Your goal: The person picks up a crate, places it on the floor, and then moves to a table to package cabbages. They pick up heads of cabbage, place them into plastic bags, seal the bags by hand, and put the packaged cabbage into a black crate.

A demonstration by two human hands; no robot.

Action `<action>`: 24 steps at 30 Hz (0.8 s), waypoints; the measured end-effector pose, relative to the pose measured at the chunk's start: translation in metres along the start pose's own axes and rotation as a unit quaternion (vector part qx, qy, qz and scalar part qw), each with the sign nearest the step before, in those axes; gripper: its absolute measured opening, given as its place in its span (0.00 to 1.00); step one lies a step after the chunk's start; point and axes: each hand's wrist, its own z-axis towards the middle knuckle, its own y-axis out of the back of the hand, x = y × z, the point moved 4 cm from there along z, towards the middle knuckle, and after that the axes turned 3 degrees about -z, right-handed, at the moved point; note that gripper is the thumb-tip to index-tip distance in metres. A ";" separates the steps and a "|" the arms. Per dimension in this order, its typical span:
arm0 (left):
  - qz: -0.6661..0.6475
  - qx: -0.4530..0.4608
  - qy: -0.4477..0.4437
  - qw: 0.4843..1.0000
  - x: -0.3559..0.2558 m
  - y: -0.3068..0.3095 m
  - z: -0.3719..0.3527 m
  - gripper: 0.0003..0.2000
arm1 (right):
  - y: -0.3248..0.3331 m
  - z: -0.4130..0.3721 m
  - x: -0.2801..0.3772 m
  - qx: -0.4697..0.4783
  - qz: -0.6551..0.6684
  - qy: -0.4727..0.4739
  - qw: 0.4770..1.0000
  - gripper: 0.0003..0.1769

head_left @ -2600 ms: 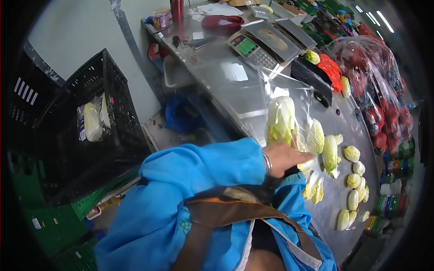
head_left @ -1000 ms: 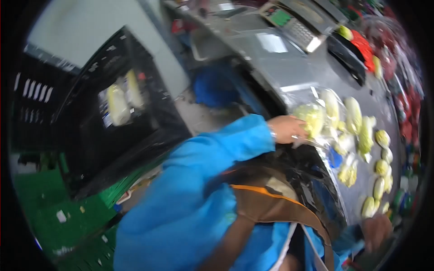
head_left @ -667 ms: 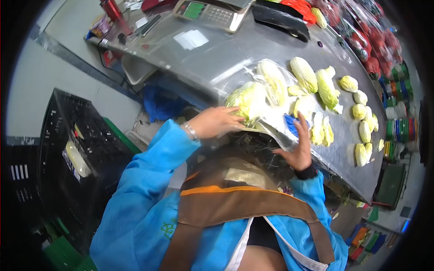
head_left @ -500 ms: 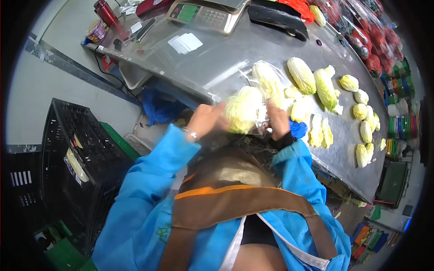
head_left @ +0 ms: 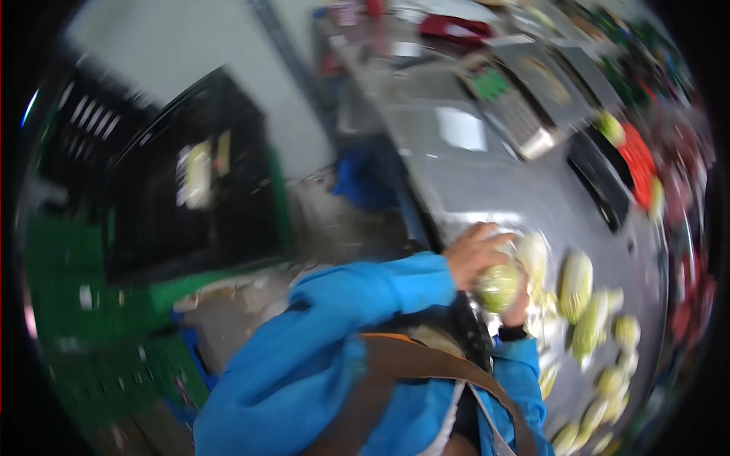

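Note:
Between my two hands, at the near edge of the metal table (head_left: 464, 190), is a napa cabbage (head_left: 498, 289) seen end-on, with a shiny surface like clear film. My left hand (head_left: 473, 256) curls over its upper left side. Against its right side is my right hand (head_left: 519, 302), partly hidden by the cabbage; the fingers are blurred. Just beyond lies another napa cabbage (head_left: 532, 257), close to my right hand. Pale loose leaves (head_left: 547, 372) lie nearer to me on the table.
More cabbages (head_left: 576, 285) lie along the table to the right. A scale (head_left: 509, 102), white labels (head_left: 461, 129) and a black tray-like object (head_left: 597, 178) are farther back. Black crates (head_left: 205, 190) and green crates (head_left: 84, 319) stand at the left.
My view has swung left, so the table appears farther right and is blurred. The cabbage has been turned end-on towards me, and my hands have come closer together around it.

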 end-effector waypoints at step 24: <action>-0.347 -0.474 0.534 0.609 0.154 0.540 -0.550 0.15 | -0.200 0.029 0.252 0.322 0.111 -0.160 0.927 0.09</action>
